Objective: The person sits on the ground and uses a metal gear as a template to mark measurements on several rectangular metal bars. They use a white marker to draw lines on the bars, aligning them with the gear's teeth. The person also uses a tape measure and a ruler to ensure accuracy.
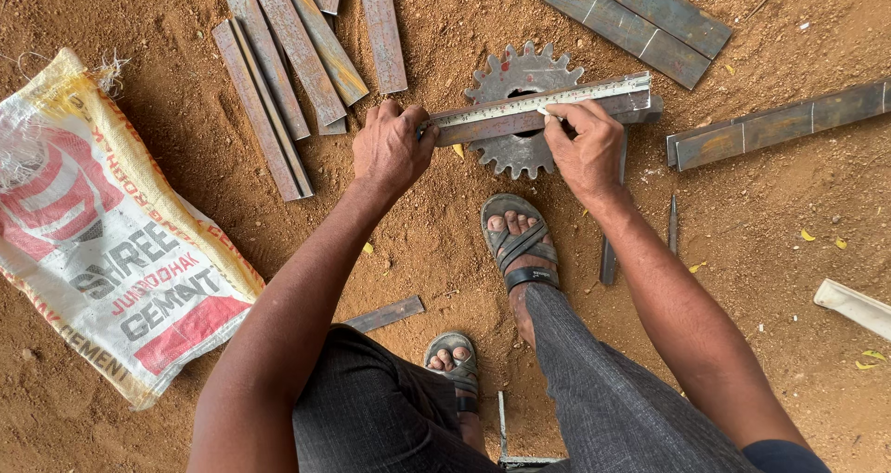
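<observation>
A steel ruler (548,100) is laid along a flat metal bar (520,120), which rests across a toothed gear wheel (522,111) on the red dirt ground (761,250). The left end of the bar is clenched in the left hand (390,148), fingers wrapped over its top edge. The ruler is pressed down by the right hand (587,148), fingertips flat on it near its middle; nothing is enclosed by that hand, only pinned.

Several things could go wrong, as judged from this pose. The bar is carried only by the gear beneath it (a narrow, uneven seat), so it could rock or pivot if pressure from the 2 hands were uneven, and the ruler would then slide out of line with the bar's edge. A reading or mark taken then would be off. Fingertips near the gear teeth could be nicked if the bar slipped. Loose grit under the gear might let the whole stack shift.

A sandalled foot (520,241) is planted just below the gear, and could be struck if the bar dropped. Other rusty bars (297,55) lie in a pile to the upper left, well apart, and a printed sack (102,241) lies at the left.
</observation>
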